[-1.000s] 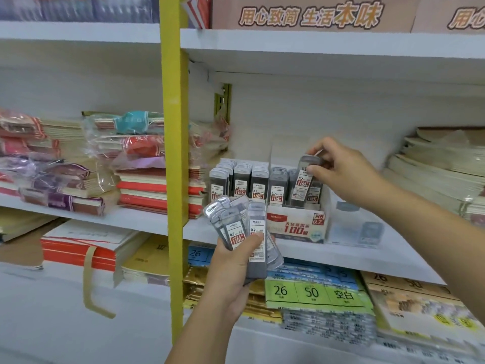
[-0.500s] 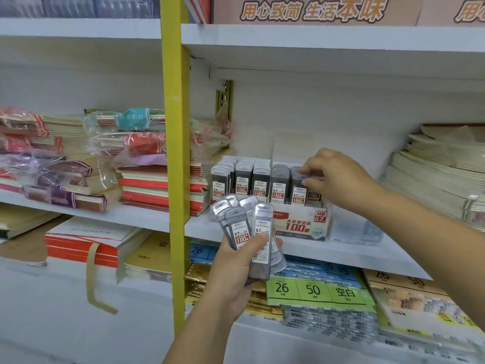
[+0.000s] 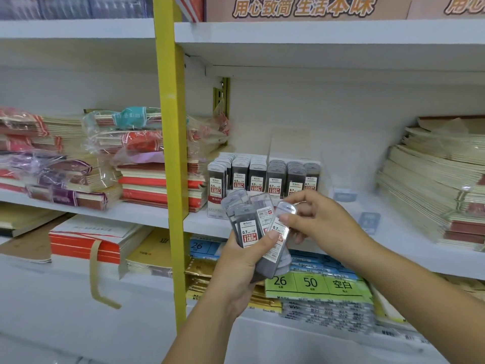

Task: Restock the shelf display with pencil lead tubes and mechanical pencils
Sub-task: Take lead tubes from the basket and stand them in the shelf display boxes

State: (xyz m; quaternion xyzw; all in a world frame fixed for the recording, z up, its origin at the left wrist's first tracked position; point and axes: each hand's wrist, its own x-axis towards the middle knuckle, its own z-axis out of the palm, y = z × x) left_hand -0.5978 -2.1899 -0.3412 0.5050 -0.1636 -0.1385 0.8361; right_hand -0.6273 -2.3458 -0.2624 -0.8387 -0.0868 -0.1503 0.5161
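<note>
My left hand [image 3: 241, 269] grips a fanned bunch of grey pencil lead tubes [image 3: 249, 227] with red "100" labels, held in front of the middle shelf. My right hand [image 3: 320, 219] pinches the top of the rightmost tube [image 3: 284, 214] of that bunch between thumb and fingers. Behind both hands, a display box [image 3: 217, 206] on the middle shelf [image 3: 147, 214] holds several rows of upright lead tubes [image 3: 262, 174], marked 0.5 on the left and 0.7 on the right. No mechanical pencils are visible.
A yellow upright post [image 3: 170, 153] stands just left of the display box. Stacks of wrapped notebooks [image 3: 147, 158] fill the shelf to the left, and cream notebooks [image 3: 433, 195] lie stacked on the right. A clear stand [image 3: 343, 195] sits right of the box. Paper packs [image 3: 315, 285] lie below.
My right hand set a tube into the right end of the display box, then drew back down to the bunch in my left hand and took hold of another tube.
</note>
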